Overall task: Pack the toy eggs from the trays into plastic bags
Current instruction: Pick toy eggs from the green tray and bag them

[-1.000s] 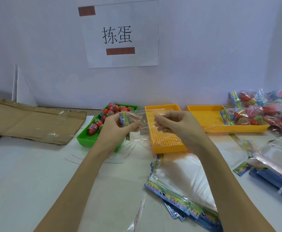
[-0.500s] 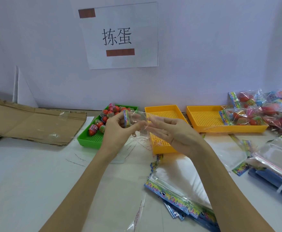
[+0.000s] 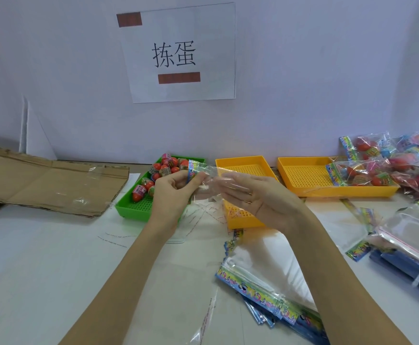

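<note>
Slippage is the main risk here: your left hand (image 3: 172,192) pinches the printed header of a clear plastic bag (image 3: 204,181) between thumb and fingers, while your right hand (image 3: 258,200) lies spread, fingers straight, against or inside the film, and I cannot tell which. If the thin film clings to itself, the mouth may not open, and tugging harder could pull the header out of the pinch or tear the seam. The bag hangs in the air just above the near end of the green tray (image 3: 133,210), where the toy eggs (image 3: 164,170) are heaped at the far end; none is in this bag yet, by my judgement. An egg dropped past the mouth would roll across the white table (image 3: 41,257). Two yellow trays (image 3: 243,168) stand to the right, the farther one carrying filled bags (image 3: 360,175) that spill over its end. A stack of flat empty bags (image 3: 265,270) lies beneath your right forearm, so a low sweep could scatter it. Flattened cardboard (image 3: 49,183) sits well to the left, out of the way.
</note>
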`<control>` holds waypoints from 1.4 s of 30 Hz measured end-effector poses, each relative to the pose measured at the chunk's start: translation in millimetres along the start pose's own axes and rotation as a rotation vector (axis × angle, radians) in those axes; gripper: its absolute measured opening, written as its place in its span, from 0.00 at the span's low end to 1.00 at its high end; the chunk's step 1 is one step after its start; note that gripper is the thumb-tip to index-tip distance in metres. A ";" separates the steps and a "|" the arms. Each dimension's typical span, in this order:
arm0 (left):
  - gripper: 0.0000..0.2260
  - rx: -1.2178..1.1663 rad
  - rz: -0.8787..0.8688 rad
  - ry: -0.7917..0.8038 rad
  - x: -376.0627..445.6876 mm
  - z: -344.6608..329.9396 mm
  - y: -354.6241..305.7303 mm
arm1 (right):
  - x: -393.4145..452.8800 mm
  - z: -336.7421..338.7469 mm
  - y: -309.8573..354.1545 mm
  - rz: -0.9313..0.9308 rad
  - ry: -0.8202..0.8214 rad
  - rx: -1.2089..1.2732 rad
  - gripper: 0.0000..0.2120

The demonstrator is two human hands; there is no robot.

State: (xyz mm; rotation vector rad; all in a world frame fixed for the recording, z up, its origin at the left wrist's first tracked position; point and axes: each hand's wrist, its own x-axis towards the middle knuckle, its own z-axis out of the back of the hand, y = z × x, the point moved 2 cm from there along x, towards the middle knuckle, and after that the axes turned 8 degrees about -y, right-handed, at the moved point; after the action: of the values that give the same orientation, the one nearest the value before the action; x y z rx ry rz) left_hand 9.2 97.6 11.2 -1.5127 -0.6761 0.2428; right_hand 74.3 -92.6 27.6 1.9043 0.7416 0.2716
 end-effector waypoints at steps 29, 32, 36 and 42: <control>0.13 0.185 -0.122 -0.046 3.3 1.7 -1.0 | 3.0 3.5 -3.5 0.178 -0.050 -0.428 0.15; 0.27 0.463 -0.431 0.084 -2.0 -3.6 -8.6 | -0.1 -0.3 -2.6 0.267 -0.074 -0.534 0.16; 0.31 0.872 -0.891 0.236 -17.8 -17.7 -6.9 | -4.0 -10.9 -2.3 0.338 -0.024 -0.660 0.18; 0.14 0.783 -0.749 0.171 -16.9 -12.5 -13.4 | -12.6 -22.3 4.6 0.434 0.051 -0.736 0.16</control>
State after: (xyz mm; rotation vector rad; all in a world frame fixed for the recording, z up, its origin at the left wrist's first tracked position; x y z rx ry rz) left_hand -1.0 76.9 20.7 -0.4693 -0.8331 -0.1861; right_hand 55.0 -84.9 43.3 1.3255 0.1910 0.7537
